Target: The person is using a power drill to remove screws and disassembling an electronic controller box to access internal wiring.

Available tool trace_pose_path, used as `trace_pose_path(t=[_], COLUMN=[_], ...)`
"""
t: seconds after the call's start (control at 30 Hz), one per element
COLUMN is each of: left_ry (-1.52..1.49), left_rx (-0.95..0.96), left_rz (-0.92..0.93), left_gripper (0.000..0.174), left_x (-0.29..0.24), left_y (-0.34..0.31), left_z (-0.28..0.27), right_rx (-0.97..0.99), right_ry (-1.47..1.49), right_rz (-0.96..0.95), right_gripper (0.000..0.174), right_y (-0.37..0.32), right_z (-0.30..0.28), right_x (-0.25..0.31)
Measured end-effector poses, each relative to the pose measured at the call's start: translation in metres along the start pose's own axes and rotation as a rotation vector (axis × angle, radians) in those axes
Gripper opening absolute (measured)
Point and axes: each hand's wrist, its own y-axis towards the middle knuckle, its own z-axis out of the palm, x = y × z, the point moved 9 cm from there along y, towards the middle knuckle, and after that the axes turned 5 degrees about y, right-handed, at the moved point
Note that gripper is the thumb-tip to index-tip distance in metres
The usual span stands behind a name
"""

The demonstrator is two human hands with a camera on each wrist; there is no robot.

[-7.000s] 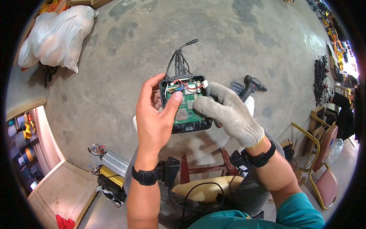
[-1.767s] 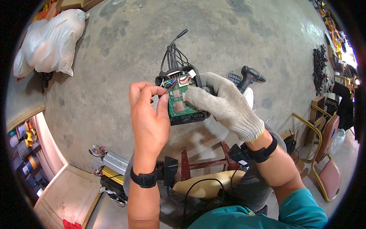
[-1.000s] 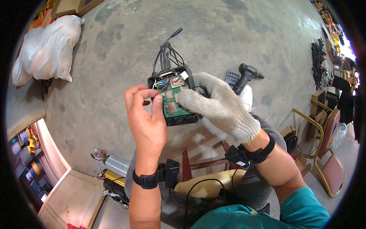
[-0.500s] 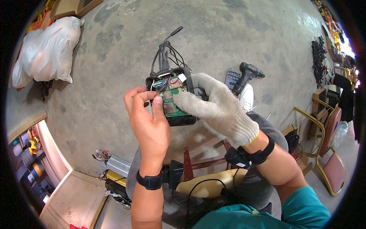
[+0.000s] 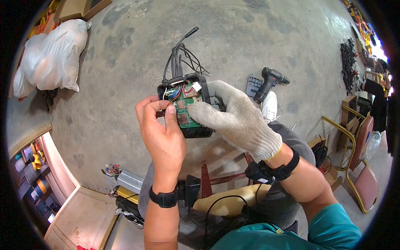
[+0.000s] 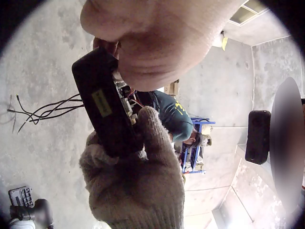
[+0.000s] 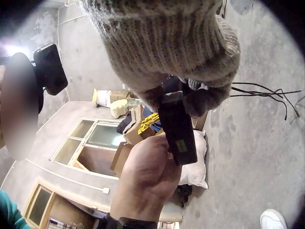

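Note:
A black plastic box (image 5: 198,134) lies open-faced before me, with a green circuit board (image 5: 183,118) inside. My right hand (image 5: 239,118), in a knitted glove, grips the box's right side with its thumb over the board. The bare left hand (image 5: 162,129) pinches a thin red wire (image 5: 174,99) between thumb and forefinger at the board's left edge; the wire's end is hidden by the fingertips. A white plug (image 5: 196,86) sits at the upper right of the board. Black cables (image 5: 177,62) leave the top of the box. A yellowish label (image 6: 101,103) marks its outside in the left wrist view.
On the floor to the right are a cordless drill (image 5: 271,81) and a grey plastic piece (image 5: 253,85) beside a white shoe (image 5: 270,104). Metal-cased units (image 5: 127,180) stand at the lower left. A white sack (image 5: 52,58) lies at the upper left, chairs (image 5: 362,187) at the right.
The left thumb has gone from resting over the board to pinching the red wire with the forefinger. Box and hands have shifted left in the head view; the right hand keeps its grip.

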Motion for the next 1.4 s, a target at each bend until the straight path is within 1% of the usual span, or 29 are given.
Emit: trace_pose_path(t=[0.3,0.37,0.63,0.7,0.8,0.87,1.0,1.03,1.07,1.1,1.13,1.17,1.2,1.27,1.33,1.4], left_ry=[-0.014,-0.026,0.018,0.051,0.056,0.074,0.053,0.073,0.075,-0.013,-0.102,-0.11,-0.113,-0.187,-0.173,-0.324], left_rx=[-0.005,-0.006,0.006,-0.011,-0.005,-0.006,-0.003,-0.007,-0.011,0.009,0.032,0.056,0.058,0.059,0.065,0.105], left_rz=[-0.008,-0.011,-0.001,0.026,0.017,0.03,0.031,0.063,0.062,0.006,-0.05,-0.059,-0.06,-0.055,-0.062,-0.218], left_gripper=[0.01,0.01,0.009,0.01,0.011,0.011,0.011,0.015,0.015,0.018,0.021,0.027,0.027,0.031,0.033,0.034], left_x=[0.003,0.004,-0.002,-0.005,-0.004,-0.006,-0.006,-0.005,-0.005,-0.002,0.002,0.002,0.002,0.003,0.007,0.019], left_y=[0.0,0.0,0.001,0.001,0.001,0.0,0.002,0.002,0.002,0.004,0.004,0.005,0.006,0.009,0.012,0.012], left_z=[0.0,0.0,-0.002,-0.003,-0.003,-0.001,0.002,0.003,0.001,0.002,0.003,0.002,-0.001,-0.005,-0.006,-0.002], right_rx=[0.001,-0.004,-0.013,-0.013,-0.02,-0.026,-0.023,-0.017,-0.011,-0.001,0.0,-0.015,-0.031,-0.032,-0.025,-0.007], right_ry=[-0.069,-0.035,-0.129,-0.149,-0.19,-0.116,-0.146,-0.053,0.04,0.047,0.047,-0.012,-0.072,-0.112,-0.07,-0.108], right_rz=[-0.003,-0.026,-0.036,-0.036,-0.081,-0.015,0.02,0.053,0.086,0.138,0.137,0.11,0.084,0.11,0.177,0.194], right_gripper=[0.047,0.04,0.042,0.042,0.042,0.043,0.046,0.044,0.043,0.045,0.045,0.049,0.053,0.055,0.055,0.054], right_y=[0.001,-0.001,0.001,0.001,0.0,-0.002,0.001,0.001,0.002,0.003,0.004,0.005,0.006,0.006,0.005,0.005], right_z=[-0.001,-0.001,0.0,-0.001,-0.001,-0.002,-0.002,-0.001,-0.001,-0.003,-0.005,-0.009,-0.013,-0.016,-0.016,-0.015], right_x=[-0.003,0.002,0.0,0.0,0.005,0.003,-0.005,-0.009,-0.012,-0.019,-0.022,-0.023,-0.022,-0.025,-0.022,-0.018])
